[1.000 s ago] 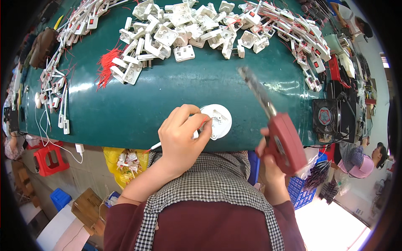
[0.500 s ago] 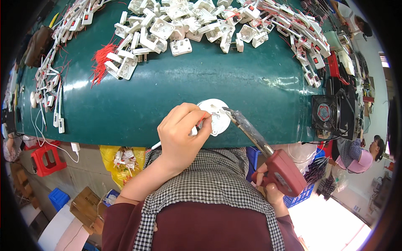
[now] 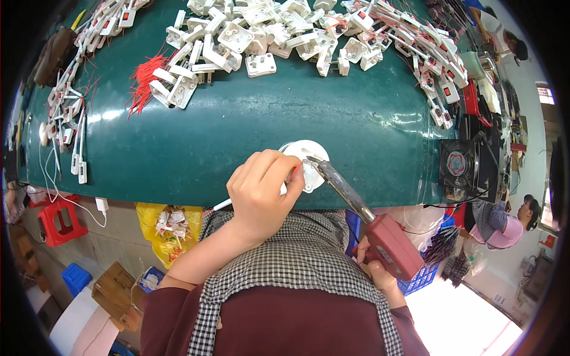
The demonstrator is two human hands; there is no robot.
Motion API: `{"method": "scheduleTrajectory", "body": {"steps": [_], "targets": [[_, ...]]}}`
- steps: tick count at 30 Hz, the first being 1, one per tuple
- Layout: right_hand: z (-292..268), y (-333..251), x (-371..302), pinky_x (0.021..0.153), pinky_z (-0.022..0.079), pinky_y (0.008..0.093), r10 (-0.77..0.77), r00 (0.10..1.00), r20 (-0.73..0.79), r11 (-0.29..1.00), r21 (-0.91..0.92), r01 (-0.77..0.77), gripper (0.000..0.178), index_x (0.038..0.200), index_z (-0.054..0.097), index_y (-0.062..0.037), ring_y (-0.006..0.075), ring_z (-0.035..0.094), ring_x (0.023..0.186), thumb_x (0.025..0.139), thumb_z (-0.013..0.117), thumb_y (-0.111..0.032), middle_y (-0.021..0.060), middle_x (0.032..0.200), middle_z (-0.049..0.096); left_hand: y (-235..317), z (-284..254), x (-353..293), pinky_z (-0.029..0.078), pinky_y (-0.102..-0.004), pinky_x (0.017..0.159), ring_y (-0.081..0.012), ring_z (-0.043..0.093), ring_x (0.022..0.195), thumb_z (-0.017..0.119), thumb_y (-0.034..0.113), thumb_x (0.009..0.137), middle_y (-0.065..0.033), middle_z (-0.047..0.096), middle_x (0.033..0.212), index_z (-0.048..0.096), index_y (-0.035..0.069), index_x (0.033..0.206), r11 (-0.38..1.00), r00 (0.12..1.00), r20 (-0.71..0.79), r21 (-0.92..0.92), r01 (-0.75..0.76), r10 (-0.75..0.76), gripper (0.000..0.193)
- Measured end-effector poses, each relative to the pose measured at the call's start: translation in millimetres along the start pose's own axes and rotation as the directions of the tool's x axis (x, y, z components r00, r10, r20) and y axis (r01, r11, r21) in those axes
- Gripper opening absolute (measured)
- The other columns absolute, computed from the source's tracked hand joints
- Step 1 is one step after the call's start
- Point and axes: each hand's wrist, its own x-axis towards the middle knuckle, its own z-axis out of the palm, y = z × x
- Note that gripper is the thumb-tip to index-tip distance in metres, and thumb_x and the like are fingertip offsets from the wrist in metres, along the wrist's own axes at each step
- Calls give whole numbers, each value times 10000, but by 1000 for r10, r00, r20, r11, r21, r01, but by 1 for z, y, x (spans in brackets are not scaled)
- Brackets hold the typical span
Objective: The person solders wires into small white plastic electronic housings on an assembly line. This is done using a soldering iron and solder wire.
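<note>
At the near edge of the green table [image 3: 249, 136]: soldering on a round white part.

Across the far side of the table, lay heaped white plug housings [image 3: 261, 35], with a bunch of red wires [image 3: 145, 83] at the heap's left end and a small black fan [image 3: 458, 166] at the table's right end, probably set there to pull fumes away. Below the table's near edge, gripped a red soldering gun [image 3: 389, 246] in the right hand [image 3: 374, 273], fingers wrapped tight round the handle, metal tip slanted up onto the round white part [image 3: 306, 163]. Pinned that part flat against the table with the left hand [image 3: 261, 190], fingers pressed together and curled, apparently pinching a thin red wire [image 3: 292, 173] at the joint to steady it under the tip.
</note>
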Motion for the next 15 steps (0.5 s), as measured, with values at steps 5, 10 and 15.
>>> {"method": "scheduleTrajectory", "body": {"steps": [5,10,15], "targets": [[-2,8,-2,831,516,328,-24,1000,7,999,-26,24,291,901,672,-52,229,668,733,615,707,-10,40,774,669,3,0,2,434,-299,510,-205,558,579,685,-41,647,-76,586,689,604,23,732,998,1000,16,56,-24,23,133],[1,20,-8,859,506,338,14,998,-58,990,141,-6,387,987,650,-1,209,670,704,604,709,-1,42,764,668,4,1,1,432,-302,509,-211,560,582,687,-37,647,-77,586,691,597,25,725,998,1000,2,60,-21,21,133],[2,21,-7,789,531,312,-52,998,-42,986,155,58,428,1014,642,15,212,671,702,590,701,9,63,787,670,5,1,0,432,-304,510,-219,562,584,688,-33,643,-79,584,690,593,27,727,996,999,-2,78,-37,37,141]]}}
